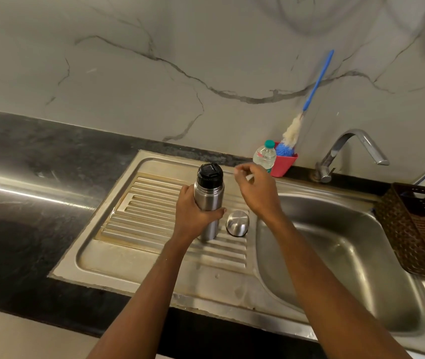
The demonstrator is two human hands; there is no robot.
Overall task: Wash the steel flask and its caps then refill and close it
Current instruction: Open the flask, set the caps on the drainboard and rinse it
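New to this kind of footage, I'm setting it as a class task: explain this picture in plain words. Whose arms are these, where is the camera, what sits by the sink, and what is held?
There is no machine here. These are a person's two bare arms, filmed by one wide-angle camera worn on the head and looking down. The left hand grips an upright steel flask standing on the ribbed draining board. The flask's black inner cap is on, and the steel outer cap rests beside it. The right hand hovers near the flask's top, apparently holding nothing. The sink basin and tap are to the right.
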